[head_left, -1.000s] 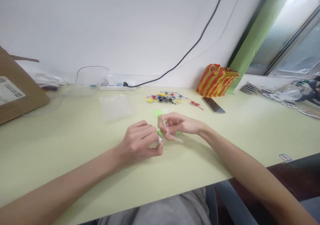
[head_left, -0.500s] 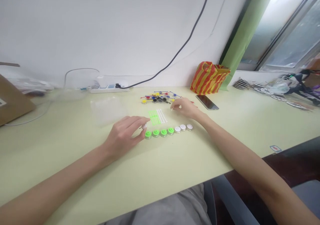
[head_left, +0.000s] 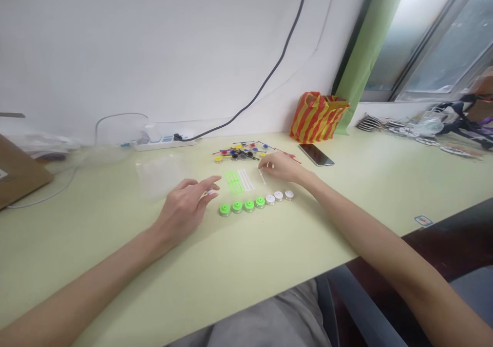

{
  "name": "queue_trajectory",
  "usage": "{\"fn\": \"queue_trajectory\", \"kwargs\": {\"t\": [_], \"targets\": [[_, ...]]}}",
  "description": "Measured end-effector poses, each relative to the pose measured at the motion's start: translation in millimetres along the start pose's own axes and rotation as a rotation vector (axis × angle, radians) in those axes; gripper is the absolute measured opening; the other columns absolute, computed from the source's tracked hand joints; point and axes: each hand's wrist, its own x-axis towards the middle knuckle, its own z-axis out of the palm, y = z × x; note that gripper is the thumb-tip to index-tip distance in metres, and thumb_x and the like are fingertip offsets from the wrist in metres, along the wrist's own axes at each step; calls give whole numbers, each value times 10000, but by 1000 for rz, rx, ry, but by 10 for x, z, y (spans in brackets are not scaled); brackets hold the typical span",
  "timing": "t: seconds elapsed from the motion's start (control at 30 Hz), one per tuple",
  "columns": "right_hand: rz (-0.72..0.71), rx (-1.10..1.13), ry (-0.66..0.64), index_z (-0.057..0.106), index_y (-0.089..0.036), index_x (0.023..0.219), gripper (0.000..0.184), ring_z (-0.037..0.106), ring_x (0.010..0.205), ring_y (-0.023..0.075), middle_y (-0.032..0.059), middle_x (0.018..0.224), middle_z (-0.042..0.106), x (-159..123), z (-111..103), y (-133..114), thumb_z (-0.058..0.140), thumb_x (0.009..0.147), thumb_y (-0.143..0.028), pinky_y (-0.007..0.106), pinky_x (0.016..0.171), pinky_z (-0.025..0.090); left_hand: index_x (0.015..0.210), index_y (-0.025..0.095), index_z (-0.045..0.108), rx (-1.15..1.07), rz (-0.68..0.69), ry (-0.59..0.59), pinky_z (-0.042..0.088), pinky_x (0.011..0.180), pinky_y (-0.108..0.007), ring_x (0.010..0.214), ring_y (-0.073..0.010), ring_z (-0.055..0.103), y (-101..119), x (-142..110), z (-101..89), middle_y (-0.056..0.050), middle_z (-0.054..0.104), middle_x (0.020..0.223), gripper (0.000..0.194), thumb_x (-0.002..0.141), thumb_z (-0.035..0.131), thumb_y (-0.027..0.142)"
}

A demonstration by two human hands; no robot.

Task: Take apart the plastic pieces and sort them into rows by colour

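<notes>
My left hand [head_left: 185,200] is closed, pinching a white-topped suction cup [head_left: 210,192] that its fingers partly cover. My right hand [head_left: 280,166] grips one end of a white plastic arrow [head_left: 262,176] between thumb and fingers; the arrow slants down toward the table. Between the hands lie green arrows [head_left: 234,181] and white arrows [head_left: 246,179], set side by side. Nearer me, a row of suction cups runs left to right, first several green-topped ones [head_left: 237,206], then three white-topped ones [head_left: 278,196].
Behind the hands is a loose pile of coloured arrows and suction cups [head_left: 241,152]. A phone [head_left: 316,154] and a striped bag [head_left: 319,117] are at the back right. A clear plastic bag [head_left: 159,175], a power strip [head_left: 165,142] and a cardboard box [head_left: 21,170] are on the left.
My left hand has drawn left, away from the row, with the white suction cup. The white arrow in my right hand now shows more fully, pointing down. The view has shifted slightly.
</notes>
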Motion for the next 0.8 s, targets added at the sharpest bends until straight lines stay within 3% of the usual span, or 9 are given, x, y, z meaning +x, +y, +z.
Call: {"fn": "queue_trajectory", "kwargs": {"t": [0.13,0.4,0.6,0.8], "targets": [[-4,54,-26,750,-167,919,128,647,807,161,44,917,756,-17,47,26,650,867,-106,252,698,445,1228,250,600,3,46,10,533,924,-370,721,-148,707,-41,9,5,14,793,1015,255,1023,475,163],[2,102,-31,743,-166,874,125,639,791,156,40,907,745,-3,102,32,650,852,-87,246,690,424,1001,238,638,-21,158,55,540,915,-382,784,-152,751,-29,16,-11,12,801,962,254,978,458,61],[41,-55,-86,698,-170,854,137,613,806,163,46,893,731,1,50,-35,588,888,-96,246,660,349,967,232,643,1,201,20,540,889,-386,652,-142,685,-29,-2,3,21,782,864,274,945,439,51],[189,-291,-241,626,-186,924,132,543,707,165,67,894,703,-30,-90,-108,506,939,-135,275,579,253,947,215,654,11,158,-6,502,610,-275,611,-136,641,-25,-14,5,19,764,821,310,914,404,35]]}}
